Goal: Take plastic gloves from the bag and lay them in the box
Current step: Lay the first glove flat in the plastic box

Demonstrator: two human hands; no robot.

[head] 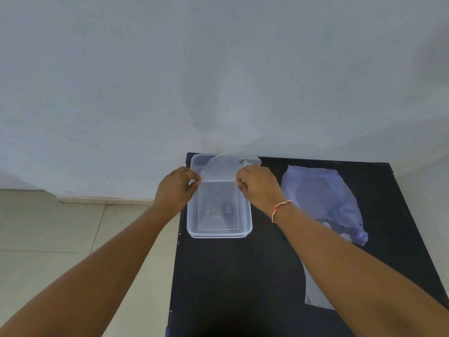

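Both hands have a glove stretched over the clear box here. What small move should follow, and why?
Probably lower the glove flat into the box and let go. The left hand and right hand pinch its near edge above the open box, while its far part drapes over the back rim. The box looks empty underneath. The bag lies to the right.

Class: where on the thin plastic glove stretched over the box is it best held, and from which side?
By its two near corners, one hand from each side: the glove is limp film, and left hand and right hand pinch it so, keeping it spread above the box.
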